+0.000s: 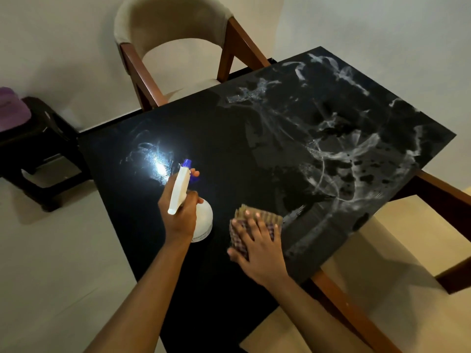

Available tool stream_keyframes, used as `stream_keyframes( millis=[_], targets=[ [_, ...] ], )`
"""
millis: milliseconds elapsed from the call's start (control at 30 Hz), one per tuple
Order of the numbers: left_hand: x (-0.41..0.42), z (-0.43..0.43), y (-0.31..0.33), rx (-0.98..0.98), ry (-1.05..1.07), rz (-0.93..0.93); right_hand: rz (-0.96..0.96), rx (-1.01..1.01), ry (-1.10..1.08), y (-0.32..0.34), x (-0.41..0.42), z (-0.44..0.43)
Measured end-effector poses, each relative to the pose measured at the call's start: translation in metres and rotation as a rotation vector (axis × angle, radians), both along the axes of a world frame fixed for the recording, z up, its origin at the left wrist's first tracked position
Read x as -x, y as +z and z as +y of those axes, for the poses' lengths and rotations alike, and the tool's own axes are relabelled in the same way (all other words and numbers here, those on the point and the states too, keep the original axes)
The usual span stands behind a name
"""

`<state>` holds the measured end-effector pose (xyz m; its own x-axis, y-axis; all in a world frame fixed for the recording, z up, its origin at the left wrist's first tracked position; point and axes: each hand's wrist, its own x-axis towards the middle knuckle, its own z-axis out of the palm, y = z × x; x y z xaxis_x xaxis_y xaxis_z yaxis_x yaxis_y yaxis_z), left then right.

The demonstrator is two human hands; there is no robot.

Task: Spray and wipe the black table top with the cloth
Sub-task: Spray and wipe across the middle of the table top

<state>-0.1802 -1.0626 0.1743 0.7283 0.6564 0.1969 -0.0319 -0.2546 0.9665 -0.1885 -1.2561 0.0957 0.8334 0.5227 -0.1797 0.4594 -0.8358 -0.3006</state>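
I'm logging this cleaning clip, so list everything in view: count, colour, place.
table top: one, black, centre, whitish smears over its right half
spray bottle: one, white with blue nozzle, above the table's near left part
cloth: one, checked brown, flat on the table, near right
chairs: one beige with brown wood frame at the far side; another partly seen at right
stool: one, dark, left
purple item: one, on the stool, unclear
left hand: grips the bottle
right hand: presses the cloth

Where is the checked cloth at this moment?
In the head view, the checked cloth lies flat on the black table top, under the right hand, just right of the spray bottle.
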Motion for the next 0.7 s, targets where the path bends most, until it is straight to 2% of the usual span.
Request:
stream_keyframes(
  millis=[67,167,467,700],
  targets=[
    [0.001,-0.001,0.000,-0.015,-0.037,-0.035,0.053,0.020,0.036,-0.003,0.028,-0.016],
    [0.002,0.000,-0.006,-0.034,-0.058,-0.027,-0.029,0.031,0.065,-0.005,0.026,-0.023],
    [0.004,-0.004,-0.009,-0.073,-0.001,0.007,-0.069,0.231,0.038,0.011,-0.091,0.007],
    [0.002,-0.003,-0.013,-0.062,0.012,-0.028,-0.024,0.080,0.045,0.000,-0.018,-0.017]
  ],
)
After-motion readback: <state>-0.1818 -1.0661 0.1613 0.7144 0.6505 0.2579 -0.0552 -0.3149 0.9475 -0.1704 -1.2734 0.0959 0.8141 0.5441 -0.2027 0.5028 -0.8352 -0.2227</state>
